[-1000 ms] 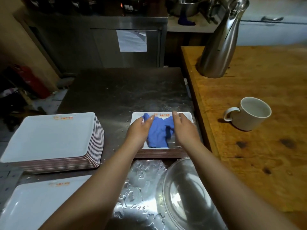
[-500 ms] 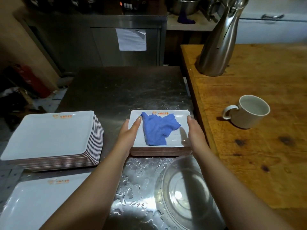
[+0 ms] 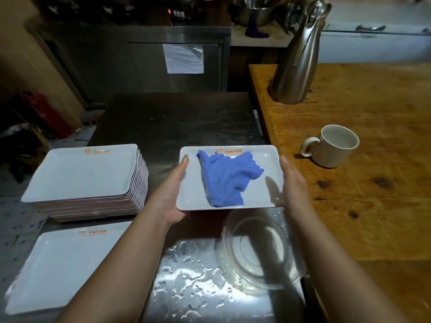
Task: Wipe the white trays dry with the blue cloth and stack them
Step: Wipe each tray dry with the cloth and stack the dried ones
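A white tray (image 3: 263, 159) with an orange logo is held level above the steel counter (image 3: 177, 122). My left hand (image 3: 172, 192) grips its left edge and my right hand (image 3: 293, 185) its right edge. The crumpled blue cloth (image 3: 226, 178) lies loose on the tray's middle, touched by neither hand. To the left stands a tall stack of white trays (image 3: 81, 173). Another white tray (image 3: 60, 266) lies at the near left. Whatever is under the held tray is hidden.
A clear glass bowl (image 3: 258, 250) sits just in front of the held tray, beside water puddles (image 3: 191, 276) on the steel. On the wooden table (image 3: 373, 206) at the right stand a white mug (image 3: 335, 145) and a steel jug (image 3: 298, 61).
My hands left the cloth and moved out to the tray's two side edges. The tray has come up off the small pile and toward me, with the cloth riding on it.
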